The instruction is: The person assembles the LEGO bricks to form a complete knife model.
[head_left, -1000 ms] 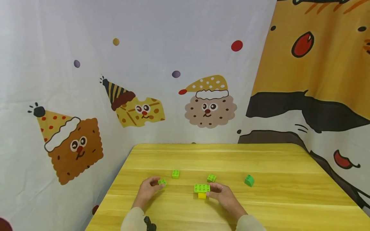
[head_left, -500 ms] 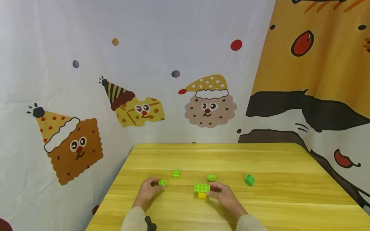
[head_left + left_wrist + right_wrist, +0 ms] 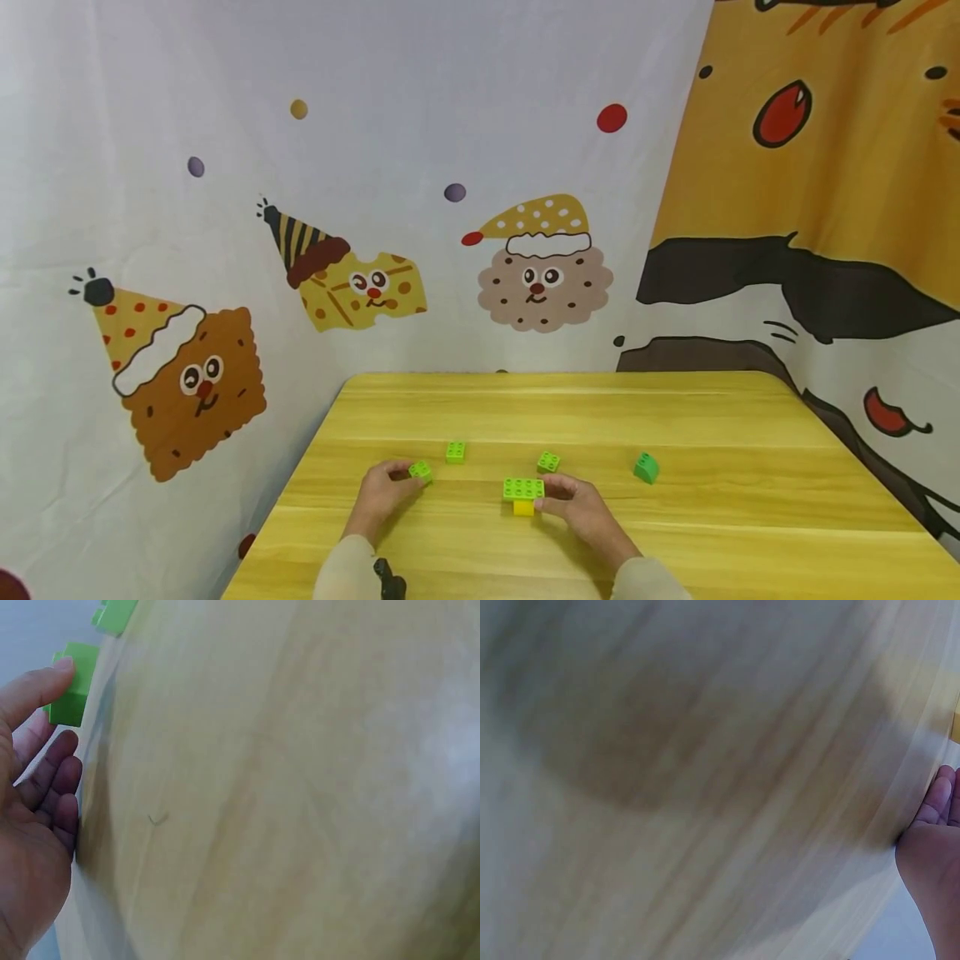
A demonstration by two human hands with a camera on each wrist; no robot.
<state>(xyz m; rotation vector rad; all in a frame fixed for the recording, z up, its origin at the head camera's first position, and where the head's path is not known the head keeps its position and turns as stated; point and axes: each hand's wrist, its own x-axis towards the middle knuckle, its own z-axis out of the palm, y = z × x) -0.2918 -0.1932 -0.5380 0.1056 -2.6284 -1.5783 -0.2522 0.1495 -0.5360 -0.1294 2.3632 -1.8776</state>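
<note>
In the head view my left hand pinches a small lime-green building brick with four studs between thumb and fingers. The left wrist view shows the thumb pressed against this green brick, the lower fingers curled loosely beneath. My right hand grips a stack from its right side: a longer lime-green brick sits on top of a yellow brick. Only a sliver of the yellow brick and part of the right hand appear in the right wrist view.
Two more small lime-green bricks lie farther back, the left one beyond my left hand and the other brick just behind the stack. A darker green brick with a curved side lies to the right on the wooden table. A printed cloth hangs behind.
The small lime-green brick in my left hand has tilted and shifted slightly between the fingers. My right hand and the stack have stayed in place.
</note>
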